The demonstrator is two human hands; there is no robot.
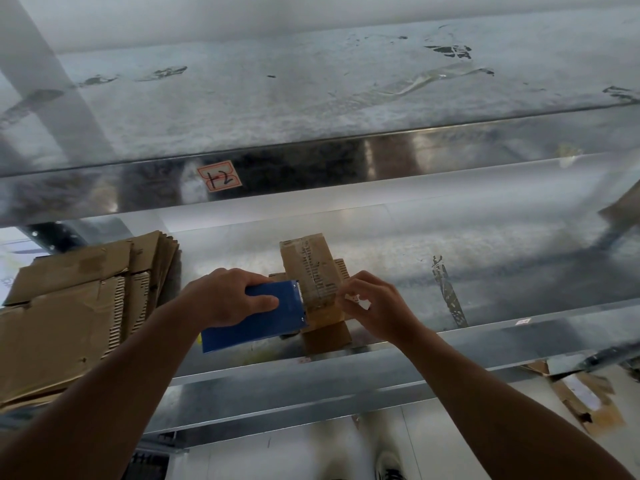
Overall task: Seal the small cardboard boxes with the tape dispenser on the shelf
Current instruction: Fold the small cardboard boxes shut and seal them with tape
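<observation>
while both forearms reach in over the front lip of the shelf [485, 337], the left hand [225, 296] is wrapped round the blue tape dispenser [263, 320], thumb across its top face and fingers curled over the far edge. the dispenser's metal end is pushed against the near left side of the small cardboard box [311, 265].

the right hand [381, 306] sits just beside the box on the other side. its fingertips are pinched together on a small pale piece that i take for the tape end [358, 301]; whether they also touch the box i cannot tell.

the box stands on the lower shelf near the front edge, resting on another bit of cardboard, with a tape strip running along its top.

this looks like the cut or the wrap-down at the end of a strip. to do it well, i would:
- keep the tape taut between the two hands
- tilt the dispenser so its blade bites cleanly rather than tearing
- steady the box, which looks light enough to skid on the slick metal
- rub the loose end flat down the side afterwards, so the flaps stay shut

further left lies a stack of flattened cardboard [69, 306]. above, the upper shelf's front carries a label [220, 177] marked 12.
</observation>
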